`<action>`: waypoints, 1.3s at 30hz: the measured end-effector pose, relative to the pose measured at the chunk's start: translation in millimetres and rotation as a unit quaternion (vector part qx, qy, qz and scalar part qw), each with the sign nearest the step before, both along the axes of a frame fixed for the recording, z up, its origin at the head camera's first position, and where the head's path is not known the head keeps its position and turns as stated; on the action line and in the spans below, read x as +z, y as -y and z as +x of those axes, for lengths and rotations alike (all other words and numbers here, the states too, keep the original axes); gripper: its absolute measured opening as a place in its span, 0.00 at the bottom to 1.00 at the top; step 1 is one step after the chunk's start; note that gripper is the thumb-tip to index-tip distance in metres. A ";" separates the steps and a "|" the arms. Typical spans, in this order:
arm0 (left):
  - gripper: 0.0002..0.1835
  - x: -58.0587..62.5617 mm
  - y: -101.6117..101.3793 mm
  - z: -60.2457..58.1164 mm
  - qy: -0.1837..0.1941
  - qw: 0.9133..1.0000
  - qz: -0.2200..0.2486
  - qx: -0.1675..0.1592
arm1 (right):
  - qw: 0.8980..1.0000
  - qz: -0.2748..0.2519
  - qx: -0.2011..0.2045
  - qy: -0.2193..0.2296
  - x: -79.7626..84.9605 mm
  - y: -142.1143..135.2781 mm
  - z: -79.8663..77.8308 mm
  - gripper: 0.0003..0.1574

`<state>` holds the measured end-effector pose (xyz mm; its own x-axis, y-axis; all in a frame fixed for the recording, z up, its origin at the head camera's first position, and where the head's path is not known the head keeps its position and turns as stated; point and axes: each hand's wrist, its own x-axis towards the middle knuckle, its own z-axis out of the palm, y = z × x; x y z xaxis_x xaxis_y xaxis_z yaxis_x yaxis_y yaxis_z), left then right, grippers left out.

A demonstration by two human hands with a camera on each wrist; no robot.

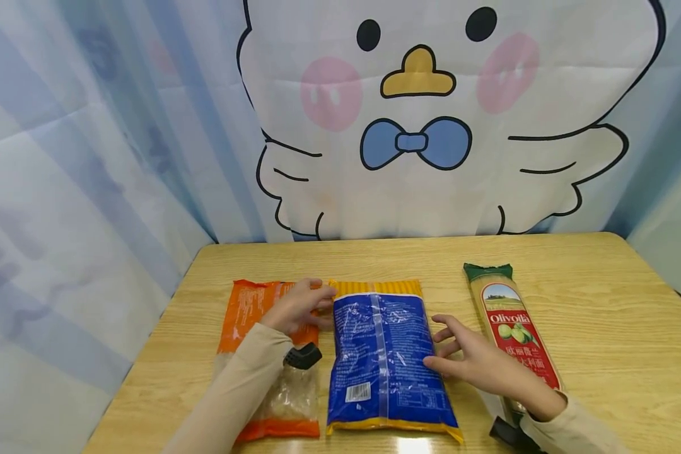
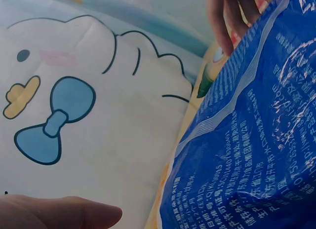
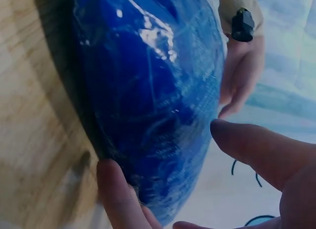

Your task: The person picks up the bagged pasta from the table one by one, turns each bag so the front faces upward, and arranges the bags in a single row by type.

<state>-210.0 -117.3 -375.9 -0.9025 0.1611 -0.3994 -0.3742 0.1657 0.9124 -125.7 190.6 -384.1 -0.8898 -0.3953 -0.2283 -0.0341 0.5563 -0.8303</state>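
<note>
A plump blue plastic bag (image 1: 381, 359) with yellow ends lies on the table between my hands, printed side and barcode up. My left hand (image 1: 301, 308) is at its upper left edge, over an orange and clear bag (image 1: 295, 394), fingers loosely bent. In the left wrist view, the left thumb (image 2: 64, 213) stands apart from the blue bag. At the right edge of the blue bag, my right hand (image 1: 471, 359) has its thumb and fingers spread. In the right wrist view, the right fingertips (image 3: 109, 177) are low along the bag's side, with the thumb near its top.
On the right lies a long pack of spaghetti (image 1: 519, 328) with a green top and red label, partly behind the right forearm. The wooden table (image 1: 613, 302) meets a curtain (image 1: 408, 195) with a cartoon bird at its far edge.
</note>
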 end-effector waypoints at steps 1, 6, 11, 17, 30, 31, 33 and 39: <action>0.37 -0.3 -0.4 0.3 0.007 1.000 -0.003 -0.007 | 1.000 -0.002 -0.001 0.006 -0.7 1.0 0.1 0.53; 0.31 -3.3 -2.3 -2.0 0.024 0.999 -0.007 -0.028 | 0.999 -0.005 -0.010 0.034 -3.9 4.4 -0.4 0.55; 0.20 -8.2 -3.6 -4.3 0.025 0.999 -0.018 -0.034 | 0.999 -0.019 -0.025 0.036 -5.2 6.4 0.9 0.53; 0.24 -12.4 -6.1 -4.3 0.018 0.998 -0.053 -0.021 | 0.999 -0.031 -0.028 0.024 -6.1 7.7 1.2 0.51; 0.42 -8.0 -9.4 -0.6 0.008 0.997 0.070 0.032 | 0.997 -0.060 -0.022 0.041 -3.4 0.9 -2.0 0.52; 0.41 -7.4 -9.6 0.2 0.006 0.996 0.076 0.034 | 0.997 -0.061 -0.022 0.041 -3.4 1.2 -2.4 0.52; 0.40 -6.0 -10.6 1.6 -0.002 0.996 0.085 0.038 | 0.997 -0.061 -0.023 0.040 -3.0 1.5 -2.8 0.52; 0.38 0.8 -15.8 3.3 -0.008 0.996 0.080 0.050 | 0.997 -0.068 -0.021 0.044 -3.5 0.7 -3.6 0.53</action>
<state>-206.7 -101.5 -375.1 -0.9234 0.1307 -0.3609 -0.3663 -0.0190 0.9303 -129.4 190.0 -387.6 -0.8854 -0.3897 -0.2533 0.0634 0.4387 -0.8964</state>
